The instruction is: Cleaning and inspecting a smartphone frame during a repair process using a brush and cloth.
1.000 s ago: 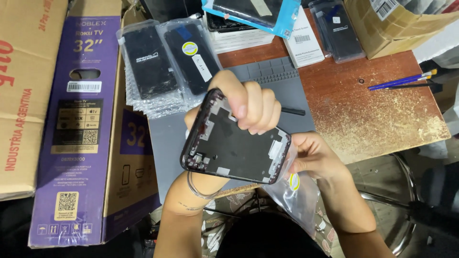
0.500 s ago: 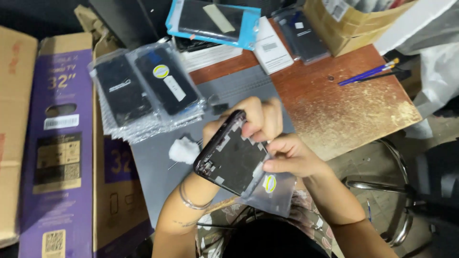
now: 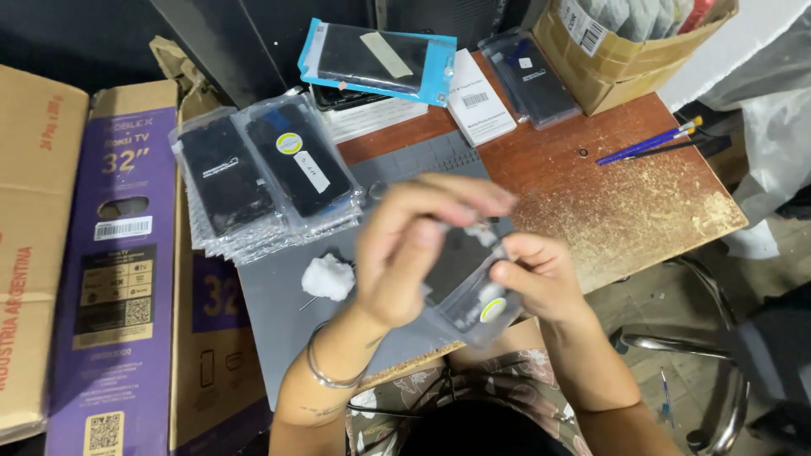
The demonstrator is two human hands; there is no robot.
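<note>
Together we pinch a dark phone part (image 3: 456, 262) and its clear plastic bag (image 3: 477, 308) over the grey mat (image 3: 270, 312), left hand (image 3: 414, 253) gripping the part's top, right hand (image 3: 536, 279) clamping the bag's edge, seemingly so both stay steady.

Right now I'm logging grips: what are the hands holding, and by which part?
Both hands, left hand and right hand, hold a dark phone part in a clear bag; blur hides the exact hold.
</note>
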